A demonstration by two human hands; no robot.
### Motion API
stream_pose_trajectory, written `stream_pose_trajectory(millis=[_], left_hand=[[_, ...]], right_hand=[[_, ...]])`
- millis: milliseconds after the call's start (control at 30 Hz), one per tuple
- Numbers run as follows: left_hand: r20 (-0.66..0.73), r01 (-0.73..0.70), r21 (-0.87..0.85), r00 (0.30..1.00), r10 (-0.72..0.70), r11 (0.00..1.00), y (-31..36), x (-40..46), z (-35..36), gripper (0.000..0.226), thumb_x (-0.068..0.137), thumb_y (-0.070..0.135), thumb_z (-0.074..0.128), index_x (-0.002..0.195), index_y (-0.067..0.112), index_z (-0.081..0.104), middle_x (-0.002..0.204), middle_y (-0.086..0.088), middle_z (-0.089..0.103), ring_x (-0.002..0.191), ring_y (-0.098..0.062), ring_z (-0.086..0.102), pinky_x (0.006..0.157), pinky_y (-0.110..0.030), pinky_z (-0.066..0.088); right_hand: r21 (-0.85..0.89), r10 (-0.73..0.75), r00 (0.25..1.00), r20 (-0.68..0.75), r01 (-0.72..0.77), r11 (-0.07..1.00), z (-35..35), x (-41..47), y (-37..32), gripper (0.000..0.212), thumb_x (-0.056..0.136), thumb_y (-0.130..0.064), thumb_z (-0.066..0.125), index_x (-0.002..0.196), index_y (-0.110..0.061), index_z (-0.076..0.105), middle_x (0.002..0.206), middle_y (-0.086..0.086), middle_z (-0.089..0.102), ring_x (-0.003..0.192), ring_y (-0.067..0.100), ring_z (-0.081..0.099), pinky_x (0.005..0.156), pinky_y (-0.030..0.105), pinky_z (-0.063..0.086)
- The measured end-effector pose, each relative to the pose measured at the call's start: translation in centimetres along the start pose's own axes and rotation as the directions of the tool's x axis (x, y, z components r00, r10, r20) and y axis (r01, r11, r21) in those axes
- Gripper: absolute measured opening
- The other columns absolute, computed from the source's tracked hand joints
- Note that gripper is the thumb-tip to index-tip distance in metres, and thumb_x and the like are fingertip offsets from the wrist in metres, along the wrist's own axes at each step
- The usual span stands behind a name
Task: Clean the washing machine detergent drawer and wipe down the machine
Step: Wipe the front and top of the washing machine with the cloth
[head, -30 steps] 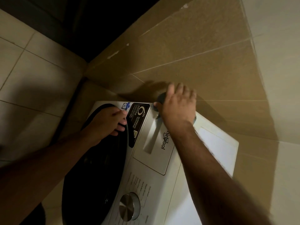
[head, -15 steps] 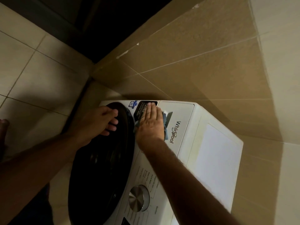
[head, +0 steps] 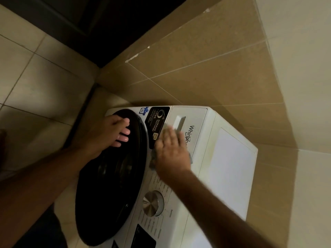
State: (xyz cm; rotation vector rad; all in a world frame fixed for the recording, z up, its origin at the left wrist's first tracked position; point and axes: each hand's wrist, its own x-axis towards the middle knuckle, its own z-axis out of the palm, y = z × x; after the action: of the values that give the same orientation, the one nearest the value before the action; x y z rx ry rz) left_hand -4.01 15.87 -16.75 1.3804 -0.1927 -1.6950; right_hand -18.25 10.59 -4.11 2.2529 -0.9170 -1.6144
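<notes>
A white front-loading washing machine (head: 231, 158) stands in a tiled corner, seen from above. Its detergent drawer (head: 189, 115) at the top of the front panel is closed. My right hand (head: 172, 154) lies flat with straight fingers and presses a grey-blue cloth (head: 153, 159) against the front panel, just below the drawer handle and over part of the brand lettering. Only the cloth's edges show around the hand. My left hand (head: 107, 135) grips the upper rim of the dark round door (head: 111, 185), fingers curled over its edge.
A silver dial (head: 153, 203) and a dark display (head: 145, 237) sit lower on the control panel. Brown tiled wall runs close behind and to the right of the machine. Pale floor tiles lie to the left, with a dark doorway (head: 111, 33) beyond.
My right hand slid with the cloth from the machine's top corner onto the front panel and then down past the drawer handle. My left hand stayed on the door rim.
</notes>
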Motion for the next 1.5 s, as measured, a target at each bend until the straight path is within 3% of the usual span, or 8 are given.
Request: stream_pose_trajectory(millis=[67,233,400,567,833,1000,1200,1500], left_hand=[[0.016,-0.004,0.02,1.0,0.003,1.0,-0.1,-0.1,0.3,0.017,0.1,0.033,0.05,0.096,0.021,0.062,0.088,-0.001,0.07,0.075,-0.016,0.069,0.06,-0.028,0.053],[0.032,0.014,0.052,0.999,-0.016,0.999,-0.8,0.0,1.4,0.019,0.099,0.034,0.051,0.096,0.02,0.062,0.088,0.0,0.071,0.078,-0.017,0.07,0.063,-0.03,0.054],[0.042,0.034,0.048,0.998,-0.036,0.998,-2.3,-0.2,1.4,0.02,0.098,0.036,0.052,0.097,0.019,0.062,0.086,0.0,0.07,0.073,-0.015,0.067,0.059,-0.028,0.053],[0.026,0.021,0.043,0.999,-0.022,0.999,-2.6,-0.6,1.0,0.019,0.098,0.037,0.052,0.095,0.021,0.062,0.085,0.001,0.07,0.073,-0.015,0.068,0.059,-0.028,0.052],[0.02,-0.019,0.024,1.0,0.018,1.0,-1.4,-1.0,1.0,0.02,0.099,0.036,0.051,0.094,0.02,0.062,0.082,0.002,0.069,0.07,-0.012,0.066,0.058,-0.026,0.051],[0.022,-0.021,0.033,1.0,0.02,0.999,-1.3,-1.1,1.5,0.02,0.099,0.035,0.052,0.093,0.019,0.061,0.084,0.0,0.07,0.07,-0.013,0.066,0.057,-0.026,0.052],[0.043,-0.005,0.036,0.999,0.003,0.999,-2.4,-1.2,1.6,0.019,0.099,0.035,0.051,0.096,0.019,0.062,0.085,0.0,0.069,0.072,-0.014,0.067,0.061,-0.029,0.053],[0.026,-0.006,0.029,1.0,0.005,1.0,-2.4,-1.8,0.6,0.019,0.099,0.035,0.052,0.094,0.02,0.062,0.083,0.001,0.069,0.07,-0.013,0.066,0.056,-0.026,0.051]], right_hand=[[-0.064,0.099,0.994,-0.057,-0.102,0.993,-1.5,1.1,2.6,0.078,0.095,-0.049,0.045,0.153,-0.01,0.013,0.161,0.022,-0.004,0.148,0.038,-0.013,0.117,0.058,-0.007],[0.019,0.218,0.949,-0.23,-0.219,0.976,-4.0,6.0,6.7,0.05,0.091,-0.051,0.055,0.128,-0.018,0.06,0.161,0.017,0.014,0.15,0.035,0.003,0.119,0.054,-0.001],[-0.115,0.195,0.968,-0.155,-0.214,0.97,-1.7,7.9,3.5,0.068,0.102,-0.049,0.015,0.155,-0.01,-0.003,0.161,0.017,-0.009,0.148,0.036,-0.012,0.119,0.054,-0.005],[-0.109,0.059,0.996,-0.06,-0.065,0.992,1.2,4.9,-1.5,0.068,0.1,-0.046,0.008,0.152,-0.005,-0.007,0.159,0.018,-0.017,0.147,0.035,-0.019,0.12,0.05,-0.005],[-0.076,-0.143,0.989,0.04,0.145,0.986,1.5,-0.7,-2.1,0.057,0.101,-0.044,0.025,0.152,-0.018,0.025,0.163,0.012,-0.004,0.148,0.033,-0.015,0.112,0.054,-0.019],[-0.084,0.099,0.989,-0.109,-0.108,0.991,-1.7,0.5,3.3,0.048,0.094,-0.051,0.041,0.126,-0.022,0.063,0.162,0.014,-0.006,0.148,0.036,-0.015,0.115,0.059,-0.012],[-0.174,0.28,0.944,-0.176,-0.31,0.935,-3.1,6.3,6.2,0.066,0.1,-0.052,0.021,0.154,-0.015,0.02,0.162,0.014,-0.009,0.147,0.037,-0.016,0.114,0.062,-0.012],[-0.261,0.167,0.982,-0.083,-0.184,0.948,-0.7,1.5,1.5,0.064,0.1,-0.046,0.021,0.153,-0.012,0.013,0.159,0.02,-0.017,0.145,0.04,-0.02,0.114,0.061,-0.014]])
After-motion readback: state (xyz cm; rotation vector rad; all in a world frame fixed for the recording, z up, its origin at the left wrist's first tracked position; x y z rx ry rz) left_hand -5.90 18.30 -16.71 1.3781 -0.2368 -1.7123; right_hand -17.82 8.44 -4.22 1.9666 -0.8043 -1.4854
